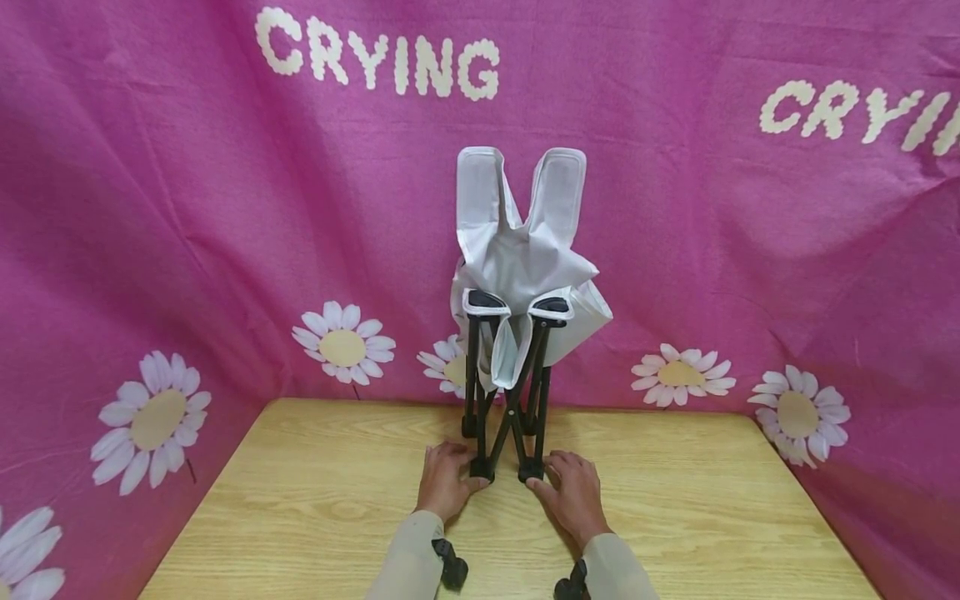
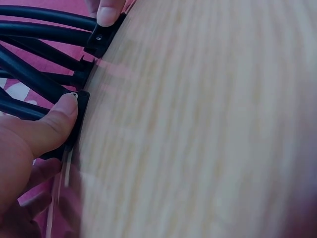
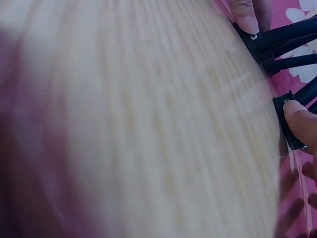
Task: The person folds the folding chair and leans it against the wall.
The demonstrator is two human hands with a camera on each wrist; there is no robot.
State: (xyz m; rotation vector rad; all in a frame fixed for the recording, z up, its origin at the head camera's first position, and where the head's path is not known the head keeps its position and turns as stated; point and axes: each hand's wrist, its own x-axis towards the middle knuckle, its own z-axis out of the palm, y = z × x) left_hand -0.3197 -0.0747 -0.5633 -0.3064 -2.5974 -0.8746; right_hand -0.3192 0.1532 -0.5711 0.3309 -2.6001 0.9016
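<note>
— So where does the folding chair (image 1: 517,333) stand?

— Upright and folded shut, at the far middle of the wooden table (image 1: 300,492), just in front of the pink daisy cloth (image 1: 187,250). Its grey fabric bunches at the top, and the black legs cross below it.

— And the hands?

— The left hand (image 1: 444,482) rests on the table at the chair's near left foot (image 1: 481,470). The left wrist view shows its thumb (image 2: 57,124) pressed against that black foot cap, so it grips the foot. How the other fingers lie, I cannot tell.

— The right one?

— The right hand (image 1: 572,490) sits at the near right foot (image 1: 531,472). In the right wrist view its thumb (image 3: 299,116) presses on the foot cap, pinching it; the remaining fingers are blurred.

— Are the hands touching?

— No, they lie apart, with the two near feet between them. Both sleeves (image 1: 408,558) reach in from the near edge.
</note>
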